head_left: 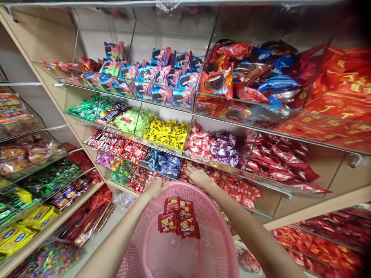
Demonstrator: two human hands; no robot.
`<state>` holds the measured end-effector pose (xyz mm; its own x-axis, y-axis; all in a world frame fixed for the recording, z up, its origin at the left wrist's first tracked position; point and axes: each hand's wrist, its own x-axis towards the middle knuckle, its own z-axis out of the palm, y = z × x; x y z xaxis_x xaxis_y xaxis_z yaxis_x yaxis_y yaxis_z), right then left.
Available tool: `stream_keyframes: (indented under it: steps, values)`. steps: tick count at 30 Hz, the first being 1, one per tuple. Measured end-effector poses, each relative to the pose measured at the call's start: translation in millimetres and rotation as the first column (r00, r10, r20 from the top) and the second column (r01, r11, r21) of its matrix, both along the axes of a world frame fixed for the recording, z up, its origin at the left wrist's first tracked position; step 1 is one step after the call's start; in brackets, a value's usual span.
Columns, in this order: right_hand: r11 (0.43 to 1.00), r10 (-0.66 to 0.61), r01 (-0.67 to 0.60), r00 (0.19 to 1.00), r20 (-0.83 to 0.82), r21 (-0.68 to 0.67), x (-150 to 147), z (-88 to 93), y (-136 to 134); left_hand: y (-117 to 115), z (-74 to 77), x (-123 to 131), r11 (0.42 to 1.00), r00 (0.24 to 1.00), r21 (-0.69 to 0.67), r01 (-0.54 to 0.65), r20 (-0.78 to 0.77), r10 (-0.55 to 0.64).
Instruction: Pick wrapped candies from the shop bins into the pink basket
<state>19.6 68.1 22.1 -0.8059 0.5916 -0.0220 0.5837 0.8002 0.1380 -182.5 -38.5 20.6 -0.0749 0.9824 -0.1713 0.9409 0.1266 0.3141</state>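
Note:
A pink perforated plastic basket (226,239) is tilted toward the shelves in front of me. Its far rim is gripped by my left hand (155,188), with the fingers closed over the edge. Several red packets with orange-slice pictures (178,218) lie together inside it. Beyond the basket, my right hand (198,177) reaches into a low bin of similar red packets (213,173). Its fingers stretch out over them, and I see nothing held; the fingertips are partly lost among the packets.
Clear-fronted shelves hold yellow-wrapped candies (166,133), purple-wrapped candies (226,148), blue packets (166,162) and cookie packs (217,83). A clear shelf panel (214,162) runs just above my right hand. More snack shelves stand at left, with yellow packs (37,220). Bagged sweets (49,258) sit lower left.

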Motion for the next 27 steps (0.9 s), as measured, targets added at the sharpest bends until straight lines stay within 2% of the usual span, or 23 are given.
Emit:
stream_keyframes:
  steps: [4,8,12,20,24,27]
  values:
    - [0.995,-0.082,0.078,0.993,-0.090,-0.055,26.9,9.4,-0.2,4.5,-1.0,1.6,1.000,1.000,0.016,0.022,-0.006,-0.022]
    - [0.983,-0.178,0.175,0.983,-0.047,-0.054,40.9,-4.1,-0.1,8.8,-0.5,5.2,0.998,0.999,0.027,0.051,-0.011,-0.051]
    - [0.983,-0.180,0.181,0.983,-0.038,0.008,39.8,-17.6,-1.1,11.0,1.4,8.7,0.997,0.998,0.034,0.068,-0.019,-0.068]
    - [0.989,-0.145,0.145,0.989,-0.040,0.021,24.0,-17.1,-2.5,10.2,2.9,9.9,0.998,0.998,0.026,0.061,-0.028,-0.060]
    - [0.988,-0.151,0.152,0.987,-0.062,0.007,29.0,-0.9,-5.5,10.3,2.4,9.4,0.998,0.998,0.030,0.052,-0.034,-0.051]
    - [0.987,-0.162,0.162,0.964,-0.212,-0.016,42.8,23.8,-21.2,11.7,1.4,9.6,0.998,0.998,0.030,0.060,-0.034,-0.059]
